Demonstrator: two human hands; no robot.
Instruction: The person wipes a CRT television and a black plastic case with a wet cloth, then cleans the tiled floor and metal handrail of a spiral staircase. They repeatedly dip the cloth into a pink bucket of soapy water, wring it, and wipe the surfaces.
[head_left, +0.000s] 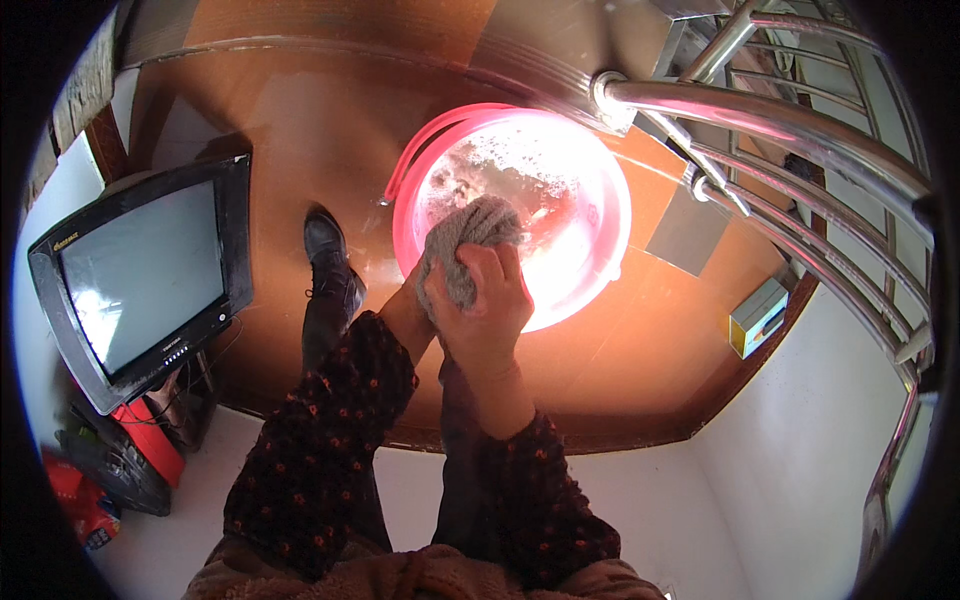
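Observation:
A bunched grey cloth (472, 225) is held over the near left side of a pink plastic bucket (409, 217). My right hand (491, 289) grips it, fingers curled around the folds. My left hand (420, 289) is on the cloth's left side, its fingers mostly hidden by the fabric. Cloudy water with foam (510, 161) fills part of the bucket, and strong glare washes out its right side. The bucket's pink handle (420, 142) rests folded down along the far left rim.
Stainless steel stair railings (757, 109) rise at the right. On the left stands an old CRT television (142, 270) with a dangling cord. A small box (757, 319) lies on the brown floor (600, 375) by the right wall. My black shoe (326, 240) is left of the bucket.

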